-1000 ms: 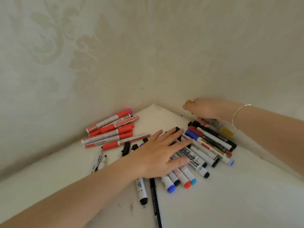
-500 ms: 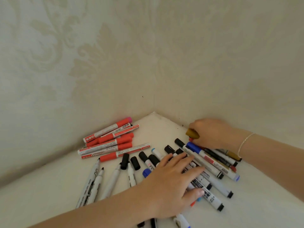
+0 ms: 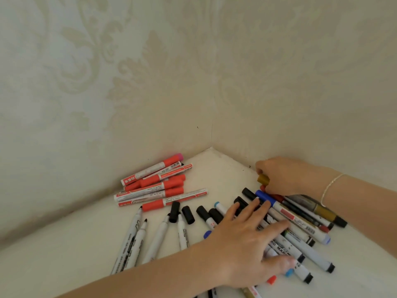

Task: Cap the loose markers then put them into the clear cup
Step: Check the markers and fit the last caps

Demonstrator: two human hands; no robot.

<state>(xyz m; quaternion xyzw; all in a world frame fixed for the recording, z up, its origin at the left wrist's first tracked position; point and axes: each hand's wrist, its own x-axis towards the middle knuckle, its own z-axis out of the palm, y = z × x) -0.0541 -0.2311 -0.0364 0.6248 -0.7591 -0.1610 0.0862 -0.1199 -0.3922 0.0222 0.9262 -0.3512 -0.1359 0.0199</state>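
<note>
Markers (image 3: 300, 244), slim plastic cylinders, glossy caps

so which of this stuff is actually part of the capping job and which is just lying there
Part of the job:
- uncapped white markers
- loose black caps
- gold marker gripped by the right hand
- mixed marker pile under the flat left hand

Just lying about:
- capped red markers, stacked by the wall

No clear cup is in view.

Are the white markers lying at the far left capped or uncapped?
Uncapped: the two leftmost white markers show bare dark tips, and two loose black caps lie nearby.
</note>
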